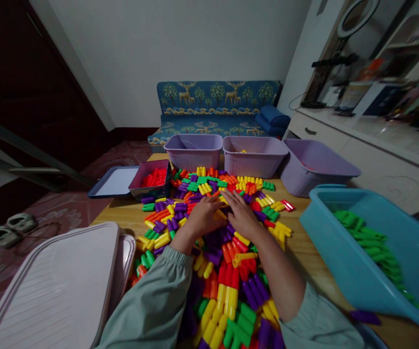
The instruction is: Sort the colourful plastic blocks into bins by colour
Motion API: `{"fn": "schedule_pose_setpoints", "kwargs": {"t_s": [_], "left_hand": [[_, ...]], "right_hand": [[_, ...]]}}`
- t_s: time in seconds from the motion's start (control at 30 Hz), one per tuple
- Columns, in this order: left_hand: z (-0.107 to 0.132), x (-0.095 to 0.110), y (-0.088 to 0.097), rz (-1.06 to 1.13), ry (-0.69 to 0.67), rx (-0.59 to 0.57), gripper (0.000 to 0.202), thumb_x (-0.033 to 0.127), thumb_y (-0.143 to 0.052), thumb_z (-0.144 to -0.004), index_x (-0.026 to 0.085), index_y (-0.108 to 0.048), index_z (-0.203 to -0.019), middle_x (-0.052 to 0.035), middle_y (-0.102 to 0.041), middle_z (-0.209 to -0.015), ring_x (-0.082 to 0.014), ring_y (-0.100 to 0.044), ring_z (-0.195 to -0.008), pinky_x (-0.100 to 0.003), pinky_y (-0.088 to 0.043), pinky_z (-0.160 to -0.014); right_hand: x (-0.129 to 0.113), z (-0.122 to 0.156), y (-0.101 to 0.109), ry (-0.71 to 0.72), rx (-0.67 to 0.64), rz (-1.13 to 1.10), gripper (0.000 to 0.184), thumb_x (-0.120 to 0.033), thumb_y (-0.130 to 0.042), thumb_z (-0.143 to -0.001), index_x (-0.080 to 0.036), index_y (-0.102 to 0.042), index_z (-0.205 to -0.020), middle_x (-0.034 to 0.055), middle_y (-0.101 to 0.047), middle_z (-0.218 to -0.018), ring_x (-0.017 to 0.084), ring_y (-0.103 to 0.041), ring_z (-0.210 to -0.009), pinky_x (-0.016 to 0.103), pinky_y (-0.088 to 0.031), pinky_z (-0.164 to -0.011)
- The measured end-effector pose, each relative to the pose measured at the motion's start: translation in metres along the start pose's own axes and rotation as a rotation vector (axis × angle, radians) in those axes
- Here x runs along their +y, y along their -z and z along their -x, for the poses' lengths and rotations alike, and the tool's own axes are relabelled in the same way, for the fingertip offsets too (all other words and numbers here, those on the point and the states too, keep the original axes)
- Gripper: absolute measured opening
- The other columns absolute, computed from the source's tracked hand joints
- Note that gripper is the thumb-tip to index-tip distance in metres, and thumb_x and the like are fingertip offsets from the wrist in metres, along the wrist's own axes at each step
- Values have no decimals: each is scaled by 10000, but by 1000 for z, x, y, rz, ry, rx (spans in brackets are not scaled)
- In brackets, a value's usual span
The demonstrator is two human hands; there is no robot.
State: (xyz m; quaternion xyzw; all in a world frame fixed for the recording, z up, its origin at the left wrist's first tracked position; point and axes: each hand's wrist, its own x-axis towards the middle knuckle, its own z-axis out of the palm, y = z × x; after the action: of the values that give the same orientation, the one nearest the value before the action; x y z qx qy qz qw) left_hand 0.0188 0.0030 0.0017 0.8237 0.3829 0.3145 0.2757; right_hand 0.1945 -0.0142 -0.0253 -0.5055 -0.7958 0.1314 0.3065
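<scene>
Tabletop (309,257): left hand (204,217) and right hand (244,217) half-curled over plastic pieces (228,276), grip unclear.

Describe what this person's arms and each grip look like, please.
The left sleeve is loose, wrinkled, pale grey-green cloth with a gathered cuff. The matching right sleeve ends higher, leaving the forearm bare. The left grip and right grip are ordinary five-fingered human hands, ungloved.

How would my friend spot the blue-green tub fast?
Find the wooden table with the heap of coloured plastic pieces. Right of the heap, nearer than the lilac tubs, sits the turquoise tub. It's the only one that colour, with green pieces inside.
</scene>
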Motion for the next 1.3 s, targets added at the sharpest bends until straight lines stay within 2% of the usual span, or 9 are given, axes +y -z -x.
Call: {"fn": "schedule_pose_setpoints", "kwargs": {"t_s": [0.1,0.23,0.43,0.53,0.63,0.73,0.97,1.17,1.3], "left_hand": [[1,1,8,-12,-66,-129,417,152,-722,-618,243,-740,-1024,-117,-671,-1159,-312,-608,-1078,-396,-444,-967],[2,-2,12,-67,-26,-106,461,56,-670,-576,249,-749,-987,-84,-723,-1038,-274,-655,-964,-338,-479,-869],[-1,-3,12,-96,145,24,189,159,-669,-682,174,-746,-854,-46,-721,-778,-184,-633,-715,-248,-446,-654],[-4,-6,11,-47,219,138,222,253,-659,-745,119,-731,-907,-44,-701,-744,-159,-603,-671,-234,-428,-610],[-7,-10,7,82,255,261,255,260,-666,-744,101,-715,-938,-44,-697,-752,-155,-615,-675,-234,-448,-617],[-8,-12,0,381,271,276,273,239,-690,-712,102,-690,-948,-51,-702,-764,-162,-646,-681,-250,-495,-641],[-8,-7,-9,860,361,41,421,351,-827,-589,97,-681,-892,-80,-725,-777,-195,-685,-693,-315,-541,-704],[-3,-4,25,408,369,-24,170,258,-734,-658,114,-709,-745,-44,-695,-649,-149,-628,-588,-235,-464,-586],[10,3,67,-188,331,-265,141,201,-699,-644,170,-756,-769,-14,-716,-687,-152,-623,-627,-218,-393,-563]], "right_hand": [[-2,2,-1,-17,-105,39,773,-6,-400,-718,-255,-398,-1451,18,-372,-1524,252,-198,-1450,514,-230,-1169],[-7,-1,3,2,-107,96,635,2,-442,-708,-192,-586,-1296,68,-574,-1337,254,-380,-1327,448,-314,-1127],[-8,-5,8,-108,69,96,248,-136,-538,-817,-214,-724,-961,68,-710,-987,225,-576,-994,367,-448,-924],[-8,-6,10,-217,238,-64,195,-270,-543,-853,-188,-709,-915,88,-707,-938,231,-609,-932,374,-457,-889],[-15,-7,10,-294,349,-488,304,-419,-560,-844,-169,-690,-959,96,-691,-1019,232,-625,-951,370,-480,-875],[-23,-8,7,-380,225,-888,407,-504,-616,-794,-199,-671,-1057,74,-676,-1108,227,-640,-955,344,-523,-796],[-29,-5,-1,-436,144,-936,378,-507,-687,-728,-193,-691,-940,52,-682,-955,215,-638,-913,304,-544,-722],[-20,-6,12,-545,291,-886,419,-553,-707,-672,-191,-666,-879,20,-638,-821,176,-614,-726,289,-558,-571],[-9,-5,24,-595,361,-876,435,-565,-697,-680,-206,-643,-919,10,-614,-823,163,-596,-688,250,-531,-483]]}}
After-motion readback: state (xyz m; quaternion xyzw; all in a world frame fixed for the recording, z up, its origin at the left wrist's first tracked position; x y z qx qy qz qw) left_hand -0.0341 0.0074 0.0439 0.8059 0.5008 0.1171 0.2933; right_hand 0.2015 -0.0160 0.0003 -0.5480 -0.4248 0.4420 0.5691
